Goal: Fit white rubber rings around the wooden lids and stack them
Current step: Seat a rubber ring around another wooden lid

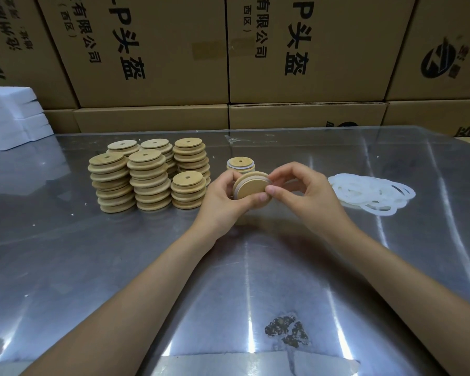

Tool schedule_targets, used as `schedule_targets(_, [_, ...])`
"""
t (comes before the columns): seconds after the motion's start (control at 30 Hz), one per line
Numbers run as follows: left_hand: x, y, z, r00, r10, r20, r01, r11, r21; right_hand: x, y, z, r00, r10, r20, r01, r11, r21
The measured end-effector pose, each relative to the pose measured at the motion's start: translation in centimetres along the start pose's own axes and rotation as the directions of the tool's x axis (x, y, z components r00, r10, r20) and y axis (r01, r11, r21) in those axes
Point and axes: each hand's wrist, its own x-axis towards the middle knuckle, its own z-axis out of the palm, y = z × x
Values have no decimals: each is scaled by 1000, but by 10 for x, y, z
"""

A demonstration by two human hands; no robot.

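Both hands hold one round wooden lid (251,186) on edge above the table's middle, its flat face toward me. A white rubber ring (261,176) runs around its rim. My left hand (223,198) grips the lid from the left and below. My right hand (300,187) pinches the lid's right edge with thumb and fingers. Just behind them stands a short stack of ringed lids (241,164). Several stacks of bare wooden lids (147,175) stand to the left. A loose pile of white rubber rings (372,192) lies to the right.
The table (242,280) is shiny metal with a dark worn patch (286,331) near its front. Large cardboard boxes (296,55) form a wall along the far edge. White foam blocks (11,118) sit at the far left.
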Motion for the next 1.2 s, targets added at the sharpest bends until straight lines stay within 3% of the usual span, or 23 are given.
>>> schedule_targets(0.23, [-1,0,2,999,-49,9,48,999,19,-2,3,2,944,328,40,-327,915,234])
schedule_targets(0.53, [-3,2,6,973,-140,182,133,990,49,-3,7,-1,845,531,60,-501,749,433])
schedule_targets(0.73, [-1,3,6,991,-133,12,131,982,133,0,5,4,837,545,49,-519,764,383])
schedule_targets(0.83, [0,5,4,989,-136,-62,140,988,64,-2,5,7,869,487,86,-489,818,303])
schedule_targets(0.97, [1,6,0,978,-204,-39,200,976,-90,-3,5,17,932,321,169,-355,901,249])
schedule_targets(1.2, [6,9,1,947,-319,-21,315,943,-108,17,23,34,957,286,52,-291,946,142])
